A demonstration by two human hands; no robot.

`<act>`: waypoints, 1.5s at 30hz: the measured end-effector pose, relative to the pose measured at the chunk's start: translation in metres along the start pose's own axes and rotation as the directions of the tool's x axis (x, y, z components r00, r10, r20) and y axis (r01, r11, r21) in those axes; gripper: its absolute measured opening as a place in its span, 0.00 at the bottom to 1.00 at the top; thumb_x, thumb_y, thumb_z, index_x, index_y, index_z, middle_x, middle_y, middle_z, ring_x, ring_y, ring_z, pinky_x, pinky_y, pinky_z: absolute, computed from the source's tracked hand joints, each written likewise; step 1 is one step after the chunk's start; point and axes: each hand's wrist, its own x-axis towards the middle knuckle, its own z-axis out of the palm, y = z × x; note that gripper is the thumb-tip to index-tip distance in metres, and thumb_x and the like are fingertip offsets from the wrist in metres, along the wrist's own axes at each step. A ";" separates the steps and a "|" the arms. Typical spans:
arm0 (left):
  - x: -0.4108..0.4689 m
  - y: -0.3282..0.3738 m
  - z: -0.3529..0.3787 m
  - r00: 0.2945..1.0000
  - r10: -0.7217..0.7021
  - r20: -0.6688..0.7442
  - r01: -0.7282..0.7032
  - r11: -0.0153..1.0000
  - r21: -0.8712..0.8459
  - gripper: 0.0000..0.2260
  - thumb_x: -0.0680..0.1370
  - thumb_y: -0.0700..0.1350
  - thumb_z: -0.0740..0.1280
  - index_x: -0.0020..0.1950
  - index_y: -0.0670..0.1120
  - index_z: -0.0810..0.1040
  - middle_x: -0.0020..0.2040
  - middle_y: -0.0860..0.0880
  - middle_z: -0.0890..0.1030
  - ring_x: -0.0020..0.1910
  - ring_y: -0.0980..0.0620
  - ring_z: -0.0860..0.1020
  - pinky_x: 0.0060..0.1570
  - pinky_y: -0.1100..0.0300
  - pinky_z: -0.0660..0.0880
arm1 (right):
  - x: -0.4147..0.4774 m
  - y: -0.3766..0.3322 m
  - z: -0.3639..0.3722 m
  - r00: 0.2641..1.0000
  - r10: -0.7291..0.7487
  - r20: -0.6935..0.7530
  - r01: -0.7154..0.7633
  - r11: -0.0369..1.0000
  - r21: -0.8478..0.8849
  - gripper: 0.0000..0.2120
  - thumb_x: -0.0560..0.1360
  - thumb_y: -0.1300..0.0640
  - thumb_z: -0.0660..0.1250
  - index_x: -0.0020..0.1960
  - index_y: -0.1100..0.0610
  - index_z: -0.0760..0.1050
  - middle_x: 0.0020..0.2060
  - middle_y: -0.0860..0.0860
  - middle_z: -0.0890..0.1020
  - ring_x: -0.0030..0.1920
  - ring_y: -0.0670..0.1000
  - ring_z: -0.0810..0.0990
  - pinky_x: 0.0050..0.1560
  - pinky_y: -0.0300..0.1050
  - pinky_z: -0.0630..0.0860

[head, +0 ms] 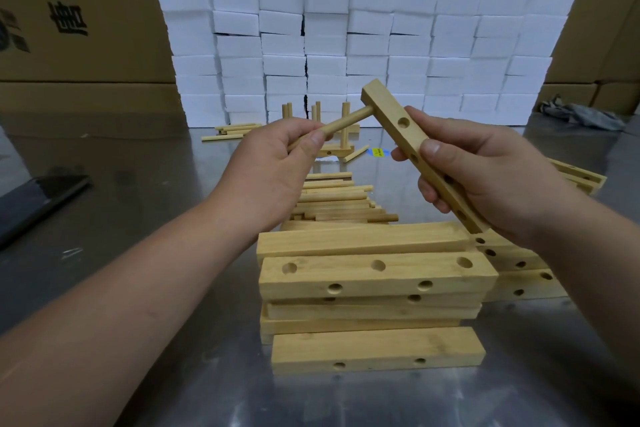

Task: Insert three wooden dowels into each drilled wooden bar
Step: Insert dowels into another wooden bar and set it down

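My right hand (485, 177) grips a drilled wooden bar (398, 121), held tilted above the table with its far end raised. My left hand (273, 163) pinches a wooden dowel (346, 123) whose far tip sits in the hole nearest the bar's raised end. Open holes show further down the bar. A stack of drilled bars (374, 274) lies in front of me. Loose dowels (332, 201) are piled behind the stack. Bars with upright dowels (332, 135) stand further back, partly hidden by my left hand.
A wall of white foam blocks (367, 38) stands at the back, with cardboard boxes (69, 10) behind it. A dark phone (38, 198) lies at the left on the metal table (138, 218). More bars (581, 177) lie at the right, a grey rag (581, 114) beyond.
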 end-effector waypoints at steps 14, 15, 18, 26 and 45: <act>0.002 0.001 0.000 0.984 -0.115 0.136 0.142 0.968 -0.208 0.16 0.81 0.48 0.55 0.39 0.46 0.77 0.23 0.56 0.63 0.22 0.58 0.62 0.28 0.65 0.70 | 0.001 0.004 0.005 1.000 -0.018 -0.007 0.018 0.999 0.037 0.15 0.77 0.60 0.61 0.56 0.42 0.77 0.45 0.47 0.84 0.31 0.47 0.76 0.30 0.38 0.75; 0.003 0.000 0.001 0.984 -0.112 0.136 0.139 0.968 -0.211 0.16 0.81 0.48 0.55 0.40 0.47 0.78 0.23 0.57 0.64 0.22 0.59 0.63 0.27 0.66 0.70 | 0.001 0.004 0.006 1.000 -0.017 -0.017 0.017 1.000 0.021 0.16 0.77 0.60 0.61 0.57 0.42 0.76 0.45 0.46 0.84 0.31 0.46 0.76 0.30 0.38 0.75; 0.005 -0.006 0.000 0.986 -0.115 0.123 0.137 0.973 -0.189 0.14 0.81 0.52 0.53 0.46 0.55 0.78 0.28 0.57 0.70 0.25 0.59 0.68 0.34 0.64 0.73 | 0.003 0.004 0.007 0.997 -0.008 -0.081 0.004 0.999 -0.053 0.17 0.78 0.60 0.60 0.62 0.43 0.72 0.45 0.44 0.84 0.32 0.45 0.78 0.31 0.36 0.75; 0.013 -0.042 -0.002 0.956 -0.258 0.138 0.231 0.955 0.185 0.11 0.79 0.45 0.57 0.48 0.59 0.76 0.47 0.60 0.74 0.42 0.61 0.75 0.35 0.65 0.67 | 0.013 0.011 -0.005 0.917 0.179 -0.356 -0.147 0.982 0.116 0.12 0.80 0.57 0.56 0.54 0.52 0.79 0.45 0.48 0.85 0.31 0.46 0.78 0.32 0.40 0.74; 0.010 -0.040 -0.002 0.979 -0.195 0.054 0.187 0.974 0.126 0.09 0.76 0.48 0.65 0.37 0.59 0.77 0.34 0.56 0.76 0.27 0.63 0.73 0.22 0.71 0.65 | 0.013 0.004 0.004 0.908 0.378 -0.183 -0.216 0.793 0.569 0.12 0.79 0.67 0.53 0.52 0.66 0.75 0.49 0.60 0.81 0.43 0.54 0.85 0.39 0.38 0.80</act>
